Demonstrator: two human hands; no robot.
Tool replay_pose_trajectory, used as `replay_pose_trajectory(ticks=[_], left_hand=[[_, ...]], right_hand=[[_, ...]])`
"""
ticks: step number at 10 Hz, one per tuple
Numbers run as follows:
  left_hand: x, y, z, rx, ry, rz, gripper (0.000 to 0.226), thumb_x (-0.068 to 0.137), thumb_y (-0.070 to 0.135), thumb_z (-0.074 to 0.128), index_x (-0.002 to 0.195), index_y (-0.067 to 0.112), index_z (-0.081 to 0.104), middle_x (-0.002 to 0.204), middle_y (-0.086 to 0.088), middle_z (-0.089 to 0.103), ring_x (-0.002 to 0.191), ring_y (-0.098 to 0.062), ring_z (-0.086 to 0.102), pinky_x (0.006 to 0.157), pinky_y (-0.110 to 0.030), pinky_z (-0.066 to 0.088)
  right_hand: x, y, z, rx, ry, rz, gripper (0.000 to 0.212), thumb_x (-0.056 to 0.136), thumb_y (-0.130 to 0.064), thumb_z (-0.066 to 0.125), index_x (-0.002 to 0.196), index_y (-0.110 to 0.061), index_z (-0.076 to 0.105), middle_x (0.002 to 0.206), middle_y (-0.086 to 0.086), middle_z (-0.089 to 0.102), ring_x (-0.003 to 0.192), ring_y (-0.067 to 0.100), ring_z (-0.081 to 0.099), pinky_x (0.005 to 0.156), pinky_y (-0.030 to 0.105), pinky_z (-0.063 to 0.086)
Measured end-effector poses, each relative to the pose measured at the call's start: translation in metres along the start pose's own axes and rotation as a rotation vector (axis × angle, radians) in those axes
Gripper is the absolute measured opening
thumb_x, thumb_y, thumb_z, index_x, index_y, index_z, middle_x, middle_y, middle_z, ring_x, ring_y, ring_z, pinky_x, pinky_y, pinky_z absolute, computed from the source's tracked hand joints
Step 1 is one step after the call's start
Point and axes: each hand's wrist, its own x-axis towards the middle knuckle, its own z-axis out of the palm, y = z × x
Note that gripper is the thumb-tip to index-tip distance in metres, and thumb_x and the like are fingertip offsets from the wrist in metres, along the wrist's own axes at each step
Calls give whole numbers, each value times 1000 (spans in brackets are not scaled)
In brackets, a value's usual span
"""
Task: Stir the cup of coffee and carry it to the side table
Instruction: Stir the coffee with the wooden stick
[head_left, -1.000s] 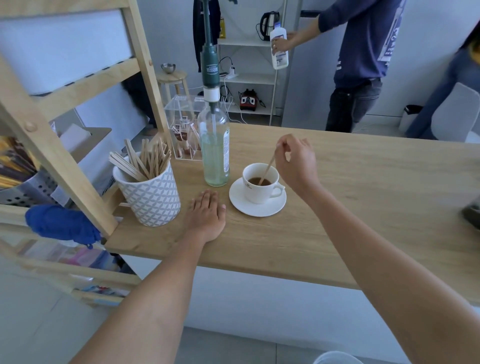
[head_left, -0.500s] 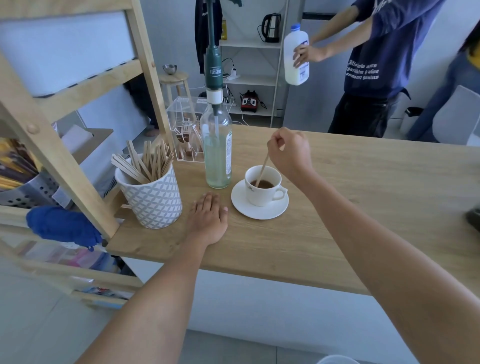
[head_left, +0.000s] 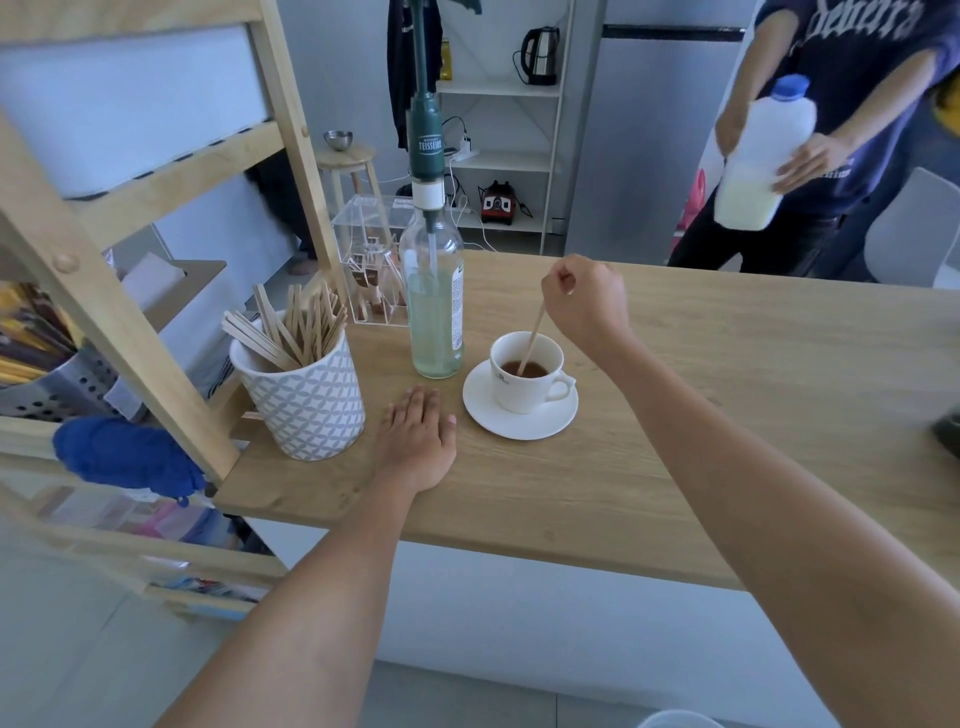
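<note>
A white coffee cup (head_left: 524, 392) with dark coffee stands on a white saucer (head_left: 519, 423) on the wooden counter (head_left: 727, 395). Its handle points right. My right hand (head_left: 584, 301) hovers above and behind the cup, fingers pinched on a thin wooden stir stick (head_left: 533, 338) whose lower end dips into the coffee. My left hand (head_left: 418, 444) lies flat on the counter, palm down, just left of the saucer and holding nothing.
A glass syrup bottle with a green pump (head_left: 435, 291) stands close behind-left of the cup. A patterned pot of wooden sticks (head_left: 301, 389) sits left, beside a wooden shelf frame (head_left: 119, 317). A person holding a milk bottle (head_left: 758, 156) stands beyond the counter's far right.
My right hand has shifted slightly with the stick in the cup. The person behind has brought the milk bottle nearer and lower. My left hand has stayed flat.
</note>
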Motion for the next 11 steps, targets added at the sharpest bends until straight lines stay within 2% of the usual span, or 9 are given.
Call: replay_pose_trajectory(ticks=[2,4,6,7,9,11], left_hand=[[1,0,0,0,1,2,59,101,40,11,155,16,9,164,-4,4,151,-18,-2,122,-39,-2],[1,-1,1,-6,9,2,59,101,40,13,155,15,10,163,-5,5,151,-18,-1,122,-39,-1],[2,-2,2,-8,7,-1,59,101,40,13,155,15,11,163,-6,6,151,-19,0,122,-40,0],[2,-2,2,-3,8,-1,59,101,40,13,155,15,11,163,-6,6,151,-19,0,122,-40,0],[1,-1,0,4,6,-2,59,102,40,13,155,15,11,163,-5,5,151,-18,0,122,-39,0],[0,0,-1,2,-3,-4,59,101,40,12,155,15,10,163,-5,4,151,-18,-1,122,-39,-1]], right_hand=[[1,8,-4,-57,40,31,25,87,-14,42,88,-4,65,83,12,70,95,32,54,81,38,46],[-2,3,3,54,-20,14,23,85,-11,45,84,-4,67,84,11,71,89,31,61,80,40,51],[1,13,2,-90,84,13,23,86,-15,44,82,-5,64,76,10,68,86,32,57,81,36,42],[1,11,6,-75,96,-44,22,86,-12,44,86,-8,65,78,7,70,86,31,58,81,35,41],[-1,8,7,3,29,-130,22,84,-11,47,85,-8,68,78,9,72,86,31,62,85,40,49],[1,18,-4,-128,89,-89,24,87,-12,43,89,-8,66,81,8,71,87,30,58,87,37,39]])
